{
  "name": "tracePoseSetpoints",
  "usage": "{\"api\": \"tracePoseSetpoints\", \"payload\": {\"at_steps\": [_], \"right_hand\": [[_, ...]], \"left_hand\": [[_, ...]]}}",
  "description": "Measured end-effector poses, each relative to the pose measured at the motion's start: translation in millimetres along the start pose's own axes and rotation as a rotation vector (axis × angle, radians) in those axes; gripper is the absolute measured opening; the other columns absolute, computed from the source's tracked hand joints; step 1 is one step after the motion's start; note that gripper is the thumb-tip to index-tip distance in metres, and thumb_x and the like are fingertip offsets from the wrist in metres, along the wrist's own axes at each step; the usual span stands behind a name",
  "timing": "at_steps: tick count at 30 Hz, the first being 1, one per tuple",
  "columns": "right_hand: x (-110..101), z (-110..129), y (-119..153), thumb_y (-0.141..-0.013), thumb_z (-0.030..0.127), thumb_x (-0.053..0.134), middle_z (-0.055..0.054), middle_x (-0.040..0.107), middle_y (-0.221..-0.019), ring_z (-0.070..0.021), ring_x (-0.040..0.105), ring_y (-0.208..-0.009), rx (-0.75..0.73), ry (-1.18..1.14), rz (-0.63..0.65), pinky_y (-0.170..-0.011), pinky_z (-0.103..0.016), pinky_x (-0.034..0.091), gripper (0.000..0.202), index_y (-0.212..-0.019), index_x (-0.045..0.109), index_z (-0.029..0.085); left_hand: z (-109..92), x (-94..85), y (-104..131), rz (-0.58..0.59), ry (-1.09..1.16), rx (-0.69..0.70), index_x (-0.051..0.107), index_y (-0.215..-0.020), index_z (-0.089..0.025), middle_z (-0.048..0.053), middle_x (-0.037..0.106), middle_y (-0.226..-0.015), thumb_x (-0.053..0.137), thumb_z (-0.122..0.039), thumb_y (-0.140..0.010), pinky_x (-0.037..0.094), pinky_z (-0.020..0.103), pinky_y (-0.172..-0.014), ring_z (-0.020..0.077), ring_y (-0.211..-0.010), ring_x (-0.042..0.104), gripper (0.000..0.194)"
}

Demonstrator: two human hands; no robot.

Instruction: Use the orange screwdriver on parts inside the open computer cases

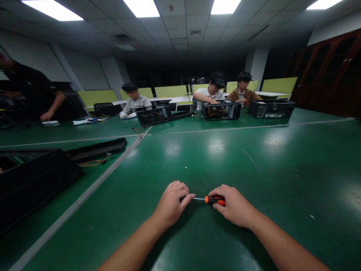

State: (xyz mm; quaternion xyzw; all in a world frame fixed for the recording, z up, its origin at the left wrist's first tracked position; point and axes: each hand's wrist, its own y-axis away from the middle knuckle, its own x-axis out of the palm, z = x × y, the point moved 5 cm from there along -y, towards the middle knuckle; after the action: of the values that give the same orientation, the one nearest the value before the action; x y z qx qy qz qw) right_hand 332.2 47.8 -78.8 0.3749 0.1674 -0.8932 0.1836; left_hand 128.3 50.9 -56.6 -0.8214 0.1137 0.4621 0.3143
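Note:
A screwdriver [216,200] with an orange and black handle lies level just over the green tabletop, its thin metal shaft pointing left. My right hand [234,205] is closed around the handle. At the other end, the fingers and thumb of my left hand [173,201] are pinched on the shaft, so the tip is hidden. Both hands rest low at the near middle of the green table [197,244].
A black computer case [36,180] stands at the left, with a long black panel [97,148] and coloured cables behind it. Across the table, several people sit or stand near other opened cases [221,111]. A grey seam [93,184] crosses the tabletop. Small white bits lie about.

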Motion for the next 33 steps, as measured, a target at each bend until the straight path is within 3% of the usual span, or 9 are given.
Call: {"api": "tracePoseSetpoints", "payload": {"at_steps": [10, 14, 19, 27, 33], "right_hand": [[-0.5, 1.0, 0.6, -0.079, 0.014, 0.067, -0.002, 0.073, -0.100, -0.0209, 0.061, -0.095, -0.011, -0.012, -0.006, -0.086, -0.032, 0.045, 0.029, -0.105, 0.074, 0.025], [0.3, 1.3, 0.5, -0.078, 0.013, 0.067, -0.001, 0.073, -0.100, -0.0212, 0.061, -0.096, -0.016, -0.007, -0.011, -0.088, -0.033, 0.045, 0.030, -0.105, 0.074, 0.025], [0.8, 1.4, 0.6, -0.079, 0.014, 0.067, -0.002, 0.073, -0.099, -0.0218, 0.062, -0.095, -0.010, 0.001, -0.011, -0.088, -0.033, 0.045, 0.029, -0.104, 0.074, 0.025], [1.7, -0.8, 0.3, -0.078, 0.013, 0.067, -0.002, 0.073, -0.099, -0.0219, 0.061, -0.096, -0.009, -0.001, -0.007, -0.088, -0.033, 0.045, 0.030, -0.105, 0.074, 0.025], [1.0, 0.7, -0.1, -0.079, 0.014, 0.067, -0.002, 0.073, -0.100, -0.0213, 0.062, -0.095, -0.011, 0.008, -0.003, -0.088, -0.033, 0.044, 0.029, -0.105, 0.074, 0.025]], "left_hand": [[-0.2, -3.0, 0.5, -0.026, 0.084, 0.012, 0.070, -0.077, -0.021, 0.002, 0.068, -0.085, 0.072, -0.029, -0.084, 0.044, 0.037, -0.092, 0.0173, -0.085, 0.063, 0.011], [-1.7, -3.1, 0.3, -0.016, 0.061, 0.004, 0.069, -0.075, -0.020, 0.002, 0.068, -0.083, 0.070, -0.032, -0.086, 0.046, 0.034, -0.086, 0.0171, -0.083, 0.062, 0.016], [-2.3, -2.7, -0.1, -0.019, 0.043, 0.023, 0.068, -0.066, -0.020, 0.000, 0.066, -0.073, 0.063, -0.035, -0.091, 0.042, 0.042, -0.099, 0.0155, -0.076, 0.061, 0.030], [-1.9, -4.1, 1.1, -0.027, 0.102, -0.002, 0.071, -0.075, -0.022, 0.001, 0.068, -0.082, 0.074, -0.030, -0.082, 0.039, 0.045, -0.105, 0.0170, -0.084, 0.064, 0.011], [-1.4, -3.9, 1.3, -0.042, 0.075, 0.002, 0.068, -0.074, -0.020, 0.001, 0.068, -0.081, 0.071, -0.033, -0.085, 0.043, 0.042, -0.100, 0.0171, -0.083, 0.063, 0.017]]}}
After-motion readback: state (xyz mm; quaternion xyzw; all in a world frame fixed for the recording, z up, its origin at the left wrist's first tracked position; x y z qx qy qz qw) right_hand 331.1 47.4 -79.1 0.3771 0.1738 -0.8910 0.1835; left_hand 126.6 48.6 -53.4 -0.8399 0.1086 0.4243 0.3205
